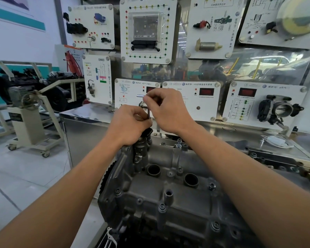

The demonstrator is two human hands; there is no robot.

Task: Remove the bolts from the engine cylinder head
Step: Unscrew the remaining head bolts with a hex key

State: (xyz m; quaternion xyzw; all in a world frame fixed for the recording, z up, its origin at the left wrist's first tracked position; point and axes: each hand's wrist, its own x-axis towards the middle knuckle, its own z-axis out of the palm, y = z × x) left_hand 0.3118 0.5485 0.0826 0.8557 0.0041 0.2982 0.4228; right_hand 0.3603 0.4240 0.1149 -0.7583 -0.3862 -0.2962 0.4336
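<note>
Slippage is my worry: your left hand (pixel 131 125) and right hand (pixel 168 111) are close together, both pinching the thin hex key (pixel 148 111) over the far end of the cylinder head (pixel 168 192). Tip's hidden, so if it's not fully seated you'll likely chew up the socket. Nearer bolts (pixel 162 207) look untouched, so plenty left.

wall (pixel 16 45): white, teal band, left | floor (pixel 25 176): pale, glossy | training panels (pixel 147 29): white boards with mounted parts, in rows ahead | steel cabinet (pixel 84 133): brushed metal, below panels | engine stand (pixel 30 126): beige, on casters, far left, carrying dark engine (pixel 25 83) | glass (pixel 258 67): between panels, cars visible in it
</note>
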